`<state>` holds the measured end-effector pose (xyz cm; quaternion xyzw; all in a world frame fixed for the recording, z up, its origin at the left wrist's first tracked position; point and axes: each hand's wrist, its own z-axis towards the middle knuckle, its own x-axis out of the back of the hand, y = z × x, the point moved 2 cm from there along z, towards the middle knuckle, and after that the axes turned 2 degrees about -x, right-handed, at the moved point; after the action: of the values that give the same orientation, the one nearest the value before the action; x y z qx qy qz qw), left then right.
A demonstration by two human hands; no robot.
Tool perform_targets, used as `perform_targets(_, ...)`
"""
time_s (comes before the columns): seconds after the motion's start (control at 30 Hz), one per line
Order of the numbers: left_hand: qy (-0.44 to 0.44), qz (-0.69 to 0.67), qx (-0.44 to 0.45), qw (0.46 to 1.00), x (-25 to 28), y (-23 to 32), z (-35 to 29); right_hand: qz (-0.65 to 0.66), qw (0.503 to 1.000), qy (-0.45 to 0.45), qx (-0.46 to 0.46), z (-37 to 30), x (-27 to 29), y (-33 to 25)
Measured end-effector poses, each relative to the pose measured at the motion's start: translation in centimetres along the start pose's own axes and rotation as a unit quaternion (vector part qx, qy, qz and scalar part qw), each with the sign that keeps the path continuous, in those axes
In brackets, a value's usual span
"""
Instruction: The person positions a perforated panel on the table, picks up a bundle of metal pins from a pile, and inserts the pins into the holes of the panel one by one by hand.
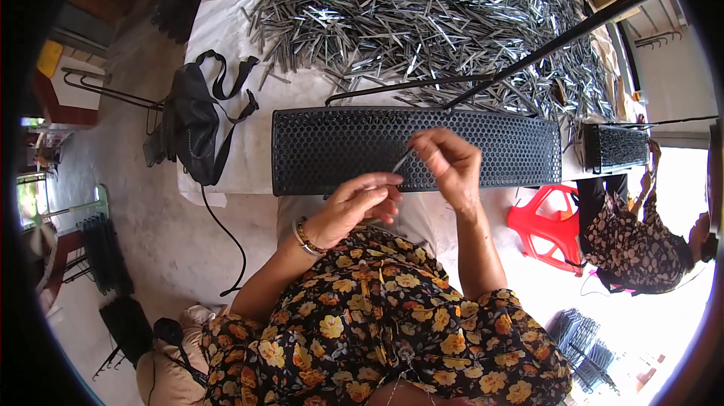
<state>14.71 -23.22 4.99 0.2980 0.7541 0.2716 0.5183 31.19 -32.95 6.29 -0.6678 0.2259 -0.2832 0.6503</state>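
Pinched between the fingertips of my right hand [452, 168] is a thin grey strip [403, 160], slanting down to the left. My left hand [354, 210], with a bracelet on its wrist, is just below and left of that strip, its fingers loosely bent and apart. I cannot make out anything in the left hand. Beneath and behind both hands lies a long black perforated panel [324, 151] with rows of round holes, along the near table edge. A large heap of dark, shiny thin strips [422, 21] spreads over the table beyond the panel.
A black bag [194, 123] with straps and a hanging cord sits at the table's left edge. Black metal rods [558, 45] cross above the heap. At right, another person [641, 248] works at a similar panel [617, 147], near a red plastic stool [547, 226].
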Motion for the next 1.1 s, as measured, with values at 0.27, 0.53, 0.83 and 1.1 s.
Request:
perform_targets(0.27, 0.279, 0.132, -0.248, 0.918, 6.0, 4.5, -1.4, -0.223, 0.947, 0.178, 0.148, 3.1, 1.8, 1.8)
perform_targets(0.53, 0.376, 0.246, -0.263, 0.854, 11.7, 7.9, -3.0, -0.237, 0.943, 0.186, 0.145, 3.3, 0.9, 2.6)
perform_targets(0.83, 0.229, 0.715, -0.296, 0.591, 10.1, 14.9, 4.0, -0.284, 0.923, 0.191, 0.179, 3.4, 1.0, 2.7)
perform_targets(1.1, 0.082, 0.843, -0.234, 0.477, 8.9, 14.4, 16.6, -0.324, 0.899, 0.208, 0.210, 2.9, 0.7, 3.4)
